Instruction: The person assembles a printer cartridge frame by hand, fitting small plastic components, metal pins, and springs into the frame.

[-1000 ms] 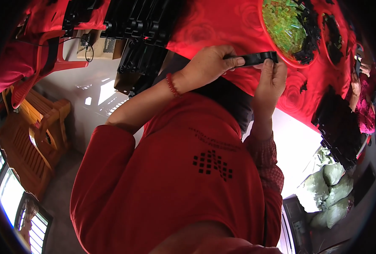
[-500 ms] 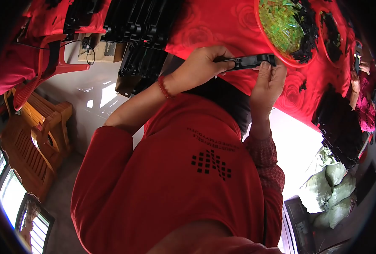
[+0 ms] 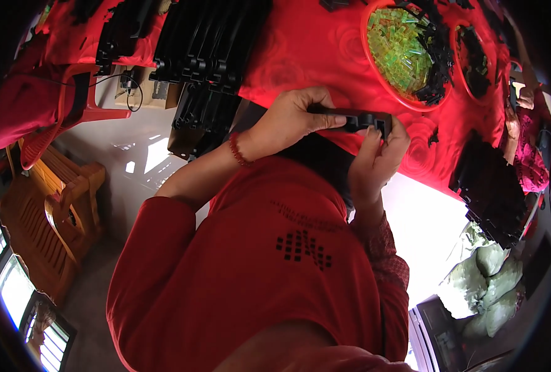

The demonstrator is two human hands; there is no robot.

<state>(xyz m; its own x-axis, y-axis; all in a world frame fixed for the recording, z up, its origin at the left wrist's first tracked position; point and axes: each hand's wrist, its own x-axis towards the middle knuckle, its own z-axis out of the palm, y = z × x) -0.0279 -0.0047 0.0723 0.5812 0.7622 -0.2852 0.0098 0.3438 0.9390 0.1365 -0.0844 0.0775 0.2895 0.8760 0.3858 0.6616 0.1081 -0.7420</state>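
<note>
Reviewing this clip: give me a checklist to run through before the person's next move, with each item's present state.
1. Left hand holding the black strip at its left end: ok.
2. Right hand on the strip's other end: ok, pressed against it.
3. Strip apart from the big red bowl: ok, it is held on the near side of the rim.
4. Loose pieces in that bowl: ok, green pieces on the left, black pieces on the right.
5. Strip's underside sound: cannot tell, it is hidden from this view.
</note>
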